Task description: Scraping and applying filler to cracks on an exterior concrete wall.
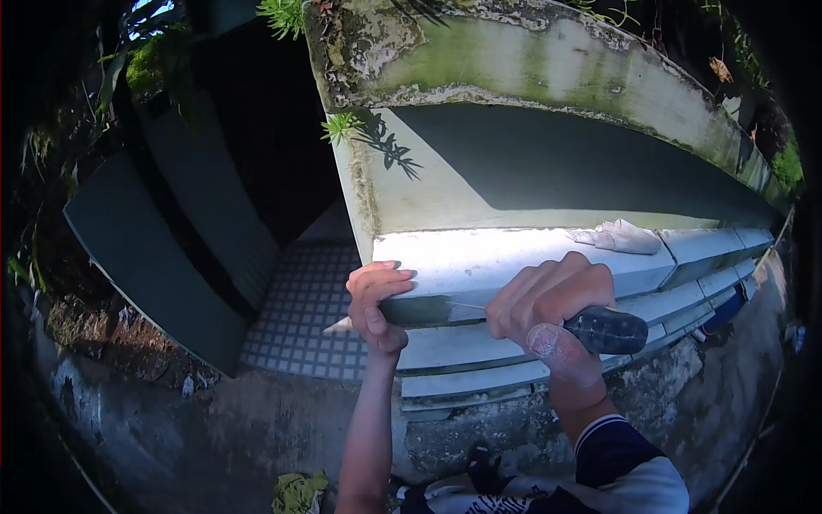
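My right hand (548,300) is wrapped around a tool with a thick, rounded black handle (608,331). A thin metal shaft (467,305) sticks out leftward past the knuckles, and its tip meets the front face of a white tiled step (479,253). A dull grey-green patch (415,311) covers the left end of that face, beside the tip; the tool's exact kind is hard to make out. Against the step's left corner rests my left hand (375,300), fingers lying over the top edge, thumb lower down and apart, holding nothing.
A crumpled pale cloth (623,237) lies on the top step. Lower white steps (467,381) descend toward me. Behind rises a mossy wall (514,56). Checkered floor tiles (300,313) and a dark panel (154,257) are at left. A yellow-green cloth (298,493) lies on the ground.
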`<state>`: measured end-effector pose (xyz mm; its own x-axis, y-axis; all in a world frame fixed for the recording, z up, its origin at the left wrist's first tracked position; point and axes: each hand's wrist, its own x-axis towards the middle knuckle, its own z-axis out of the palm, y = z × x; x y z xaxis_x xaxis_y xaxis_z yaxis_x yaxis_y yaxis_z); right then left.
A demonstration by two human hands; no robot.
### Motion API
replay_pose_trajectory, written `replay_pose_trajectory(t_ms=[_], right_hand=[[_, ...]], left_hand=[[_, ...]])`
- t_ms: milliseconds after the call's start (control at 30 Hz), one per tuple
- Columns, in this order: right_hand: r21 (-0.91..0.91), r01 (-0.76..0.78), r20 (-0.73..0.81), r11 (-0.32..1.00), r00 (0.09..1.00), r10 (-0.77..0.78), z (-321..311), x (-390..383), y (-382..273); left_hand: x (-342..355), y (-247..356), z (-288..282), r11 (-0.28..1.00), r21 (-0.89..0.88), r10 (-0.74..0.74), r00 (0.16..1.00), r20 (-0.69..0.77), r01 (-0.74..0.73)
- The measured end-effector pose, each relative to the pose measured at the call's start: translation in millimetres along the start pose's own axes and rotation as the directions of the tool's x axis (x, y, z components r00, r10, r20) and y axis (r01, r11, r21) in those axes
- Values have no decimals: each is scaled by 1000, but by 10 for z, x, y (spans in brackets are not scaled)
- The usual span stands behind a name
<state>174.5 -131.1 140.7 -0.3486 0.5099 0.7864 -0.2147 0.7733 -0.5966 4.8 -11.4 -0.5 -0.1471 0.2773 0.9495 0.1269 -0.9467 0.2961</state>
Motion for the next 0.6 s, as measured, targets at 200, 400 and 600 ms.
replay_pose_trajectory(t_ms=[200, 400, 600], right_hand=[[-182, -34, -93, 983, 996, 18, -66, -141, 346], [76, -86, -309, 993, 945, 106, 64, -985, 413], [75, -358, -537, 931, 772, 340, -37, -2250, 460]], left_hand=[[9, 13, 73, 1000, -12, 17, 1000, -21, -17], [19, 8, -23, 998, 49, 31, 1000, 2, -31], [-210, 495, 131, 880, 470, 28, 995, 97, -71]])
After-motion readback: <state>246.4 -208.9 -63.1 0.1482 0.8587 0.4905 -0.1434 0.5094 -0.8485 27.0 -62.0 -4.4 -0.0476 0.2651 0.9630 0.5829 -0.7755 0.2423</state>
